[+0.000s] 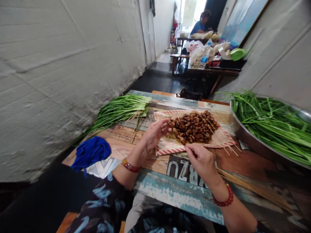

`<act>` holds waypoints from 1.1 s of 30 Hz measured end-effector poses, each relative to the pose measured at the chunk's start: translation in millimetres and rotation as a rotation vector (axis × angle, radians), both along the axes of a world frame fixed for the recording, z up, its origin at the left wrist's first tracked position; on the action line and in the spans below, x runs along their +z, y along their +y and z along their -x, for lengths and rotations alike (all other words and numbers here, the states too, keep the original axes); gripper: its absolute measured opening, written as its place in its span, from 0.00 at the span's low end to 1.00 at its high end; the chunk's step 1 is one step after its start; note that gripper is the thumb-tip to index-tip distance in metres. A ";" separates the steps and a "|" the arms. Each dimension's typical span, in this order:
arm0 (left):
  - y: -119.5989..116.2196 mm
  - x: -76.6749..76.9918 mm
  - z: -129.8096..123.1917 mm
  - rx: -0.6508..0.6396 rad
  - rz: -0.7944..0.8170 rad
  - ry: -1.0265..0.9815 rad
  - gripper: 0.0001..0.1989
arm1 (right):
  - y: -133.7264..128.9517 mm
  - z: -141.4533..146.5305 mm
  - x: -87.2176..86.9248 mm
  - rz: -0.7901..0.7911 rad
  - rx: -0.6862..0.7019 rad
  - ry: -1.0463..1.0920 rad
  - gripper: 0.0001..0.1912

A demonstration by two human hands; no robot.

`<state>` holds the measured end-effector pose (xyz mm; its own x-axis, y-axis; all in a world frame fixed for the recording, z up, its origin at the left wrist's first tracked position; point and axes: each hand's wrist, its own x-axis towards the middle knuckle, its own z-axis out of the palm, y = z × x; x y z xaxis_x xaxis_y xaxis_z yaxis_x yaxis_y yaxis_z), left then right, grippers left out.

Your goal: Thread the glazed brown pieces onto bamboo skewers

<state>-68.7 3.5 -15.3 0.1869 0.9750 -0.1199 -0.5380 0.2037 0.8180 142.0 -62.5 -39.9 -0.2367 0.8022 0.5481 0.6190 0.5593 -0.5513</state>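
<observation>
A heap of glossy dark-brown, bite-size food pieces (194, 127) lies on a tray with a red-and-white striped edge (167, 150). My left hand (157, 132) is at the heap's left side, its fingers bent and thumb closed around a brown piece (171, 123). My right hand (201, 161) is just in front of the heap, thumb and forefinger pinched together close to a brown piece; what the pinch holds is too small to make out. A few thin skewers (230, 147) stick out from the heap's right side.
Green stalks (121, 110) and several loose skewers (136, 126) lie at the left, behind a blue cloth (93, 150). A bundle of skewers (257, 189) lies at the right. Beyond it stands a metal basin (252, 134) of long green leaves. A person (199, 27) sits at a far table.
</observation>
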 end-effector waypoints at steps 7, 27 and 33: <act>-4.3 -0.7 -4.9 0.021 -0.066 -0.009 0.18 | -0.4 0.8 -0.3 -0.049 0.021 -0.065 0.09; -6.5 -3.3 -13.1 0.054 -0.048 -0.040 0.14 | -6.0 8.9 -3.4 -0.065 0.007 -0.001 0.10; -7.1 -2.9 -14.2 0.058 -0.056 -0.046 0.15 | -4.5 11.8 -4.9 -0.085 -0.013 -0.032 0.09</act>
